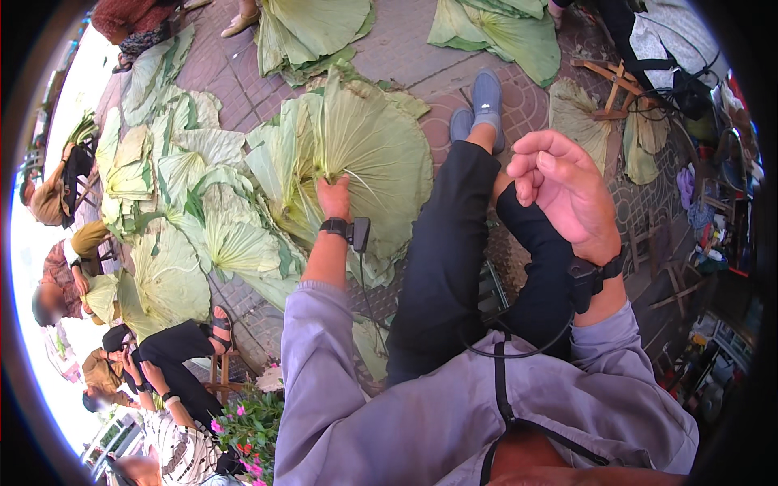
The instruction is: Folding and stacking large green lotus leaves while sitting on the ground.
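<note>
My left hand (334, 193) grips the stem end of a large green lotus leaf (371, 143) at the centre of its radiating veins. That leaf lies on a stack of broad leaves, some with brown, dry edges. A thin pale stem runs over it, just right of my fingers. My right hand (562, 188) is raised above my right knee, palm turned up, with the fingers loosely curled and nothing in them. Both wrists wear black straps with small devices.
More lotus leaves (243, 234) spread over the paving at left. Other piles lie at the top. Several people sit along the left side. A wooden folding stool (617, 88) stands at upper right, pink flowers (252, 425) at lower left. Cables hang from my wrist devices.
</note>
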A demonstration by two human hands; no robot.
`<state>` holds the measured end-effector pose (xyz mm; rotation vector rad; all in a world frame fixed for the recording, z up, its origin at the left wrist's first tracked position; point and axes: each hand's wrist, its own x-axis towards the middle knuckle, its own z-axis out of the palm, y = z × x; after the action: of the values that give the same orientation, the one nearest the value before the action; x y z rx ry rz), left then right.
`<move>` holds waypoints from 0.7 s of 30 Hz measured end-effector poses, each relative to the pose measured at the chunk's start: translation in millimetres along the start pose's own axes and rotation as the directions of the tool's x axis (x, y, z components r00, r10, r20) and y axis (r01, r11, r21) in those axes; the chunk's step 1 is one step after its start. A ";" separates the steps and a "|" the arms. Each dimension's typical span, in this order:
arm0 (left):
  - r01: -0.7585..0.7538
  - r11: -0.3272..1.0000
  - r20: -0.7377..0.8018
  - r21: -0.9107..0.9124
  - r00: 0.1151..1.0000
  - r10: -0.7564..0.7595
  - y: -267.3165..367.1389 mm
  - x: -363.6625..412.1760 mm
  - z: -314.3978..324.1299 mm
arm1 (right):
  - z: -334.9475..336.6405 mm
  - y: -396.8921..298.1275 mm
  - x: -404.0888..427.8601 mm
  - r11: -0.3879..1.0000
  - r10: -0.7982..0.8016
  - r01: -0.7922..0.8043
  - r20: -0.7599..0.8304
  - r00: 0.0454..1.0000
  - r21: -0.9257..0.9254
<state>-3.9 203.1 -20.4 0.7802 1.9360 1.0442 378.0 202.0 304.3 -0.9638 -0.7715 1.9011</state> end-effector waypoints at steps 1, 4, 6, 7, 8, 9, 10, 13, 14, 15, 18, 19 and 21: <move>0.081 0.991 -0.016 -0.107 0.996 -0.083 -5.9 10.1 -8.1 | 0.5 -0.6 0.2 1.000 0.001 -0.001 0.001 1.000 0.001; 0.192 0.980 -0.080 -0.053 0.977 -0.196 -16.2 32.8 -22.8 | -0.4 0.8 0.7 1.000 0.015 -0.016 0.010 1.000 0.010; 0.221 0.975 -0.062 -0.001 0.973 -0.221 -15.7 38.1 -20.7 | -0.8 0.2 0.0 1.000 0.016 -0.017 0.014 1.000 0.008; 0.216 0.976 -0.045 0.008 0.976 -0.215 -15.4 40.6 -17.7 | -1.8 -0.5 -0.7 1.000 0.018 -0.018 0.008 1.000 0.009; 0.208 0.978 -0.040 0.018 0.978 -0.207 -19.4 45.6 -21.5 | 0.0 -1.2 -0.1 1.000 0.017 -0.017 0.014 1.000 0.008; 0.117 0.980 -0.085 0.163 0.991 -0.104 -24.0 48.3 -23.5 | 2.0 -1.6 0.7 1.000 0.015 -0.016 0.023 1.000 0.008; 0.118 0.979 -0.095 0.164 0.990 -0.104 -28.8 49.5 -28.2 | 4.2 -1.9 1.7 1.000 0.018 -0.018 0.032 0.999 0.012; -0.105 0.982 -0.106 0.154 0.987 0.122 -25.6 33.5 -0.5 | 3.7 -1.2 1.7 1.000 0.013 -0.013 0.014 1.000 -0.002; -0.104 0.983 -0.097 0.150 0.988 0.119 -19.8 25.4 11.9 | 2.5 -0.7 0.2 1.000 0.014 -0.014 0.002 1.000 -0.010; -0.066 0.998 -0.039 0.020 0.997 0.067 -9.3 18.6 24.6 | 0.2 -1.0 -2.0 1.000 0.012 -0.012 -0.012 1.000 -0.018; -0.043 0.992 -0.012 -0.115 0.999 0.042 -18.0 25.5 15.6 | 4.9 0.1 -1.0 1.000 0.016 -0.016 0.007 1.000 -0.003; -0.061 0.997 -0.051 -0.049 0.997 0.059 -23.6 28.0 13.2 | 5.7 0.1 -0.9 1.000 0.016 -0.016 0.013 1.000 -0.002; -0.075 0.997 -0.072 0.016 0.994 0.076 -24.3 29.9 13.7 | 3.5 0.6 -2.4 1.000 0.017 -0.017 0.004 1.000 0.000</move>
<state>-10.7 220.6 -56.6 0.8389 1.9903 1.1199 375.6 199.1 306.4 -0.9700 -0.7681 1.9180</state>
